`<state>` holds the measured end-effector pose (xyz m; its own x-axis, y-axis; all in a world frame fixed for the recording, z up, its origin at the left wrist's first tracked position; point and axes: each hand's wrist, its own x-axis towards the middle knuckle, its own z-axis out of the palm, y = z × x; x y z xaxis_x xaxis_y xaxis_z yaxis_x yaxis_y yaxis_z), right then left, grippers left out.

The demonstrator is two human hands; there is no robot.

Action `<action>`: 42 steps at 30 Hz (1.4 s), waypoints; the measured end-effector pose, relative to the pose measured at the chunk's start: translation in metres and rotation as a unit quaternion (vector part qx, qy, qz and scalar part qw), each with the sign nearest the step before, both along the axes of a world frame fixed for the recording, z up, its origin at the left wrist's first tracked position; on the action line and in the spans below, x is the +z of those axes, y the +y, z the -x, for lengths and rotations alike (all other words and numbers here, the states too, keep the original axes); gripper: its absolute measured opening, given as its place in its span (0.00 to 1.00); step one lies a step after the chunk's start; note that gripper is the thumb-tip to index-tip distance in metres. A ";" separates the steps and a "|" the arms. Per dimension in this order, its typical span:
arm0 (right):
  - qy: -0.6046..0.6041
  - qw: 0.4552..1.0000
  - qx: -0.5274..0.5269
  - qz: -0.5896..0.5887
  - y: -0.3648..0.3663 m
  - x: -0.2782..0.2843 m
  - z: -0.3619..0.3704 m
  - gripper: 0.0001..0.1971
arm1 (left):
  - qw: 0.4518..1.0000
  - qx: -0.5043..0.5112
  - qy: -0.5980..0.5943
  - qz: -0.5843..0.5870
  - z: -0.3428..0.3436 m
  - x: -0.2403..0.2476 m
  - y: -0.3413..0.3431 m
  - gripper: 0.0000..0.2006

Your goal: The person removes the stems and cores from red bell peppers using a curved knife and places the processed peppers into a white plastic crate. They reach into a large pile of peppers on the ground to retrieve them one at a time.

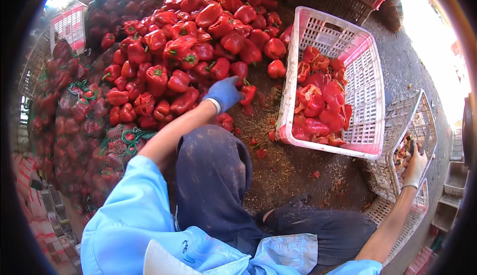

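My left hand (225, 94), in a blue glove, reaches to the right edge of a big heap of red bell peppers (208, 14). Its fingers close on the side of one red bell pepper (249, 94) with a green stem. Far to the right, my right hand (415, 167), in a pale glove, hangs over a small dirty crate (392, 173) holding scraps (400, 154). A slim dark tool (412, 147) shows at its fingers; its kind is hard to make out. Between the hands stands a white and pink crate (370, 96) with cut red pepper pieces (318, 99).
Net sacks full of red peppers (74, 141) are stacked on the left, with green ties. Seeds and red bits litter the dark floor (283, 180) before my bent knees. More crates stand behind the heap, and another crate (417, 208) lies under the scrap crate.
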<state>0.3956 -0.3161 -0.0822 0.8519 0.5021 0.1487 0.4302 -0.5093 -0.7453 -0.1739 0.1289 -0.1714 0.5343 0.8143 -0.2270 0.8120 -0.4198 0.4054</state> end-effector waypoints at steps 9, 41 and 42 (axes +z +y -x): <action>0.158 0.985 -0.071 0.024 0.097 0.070 0.114 0.13 | 0.994 0.041 0.094 0.047 -0.072 -0.101 0.005 0.33; 0.156 0.940 0.271 -0.134 0.197 0.137 0.322 0.26 | 0.887 -0.006 -0.460 0.032 -0.119 0.227 -0.090 0.21; 0.133 0.942 0.264 -0.159 0.195 0.133 0.321 0.27 | 0.893 -0.012 -0.450 0.014 -0.123 0.230 -0.097 0.21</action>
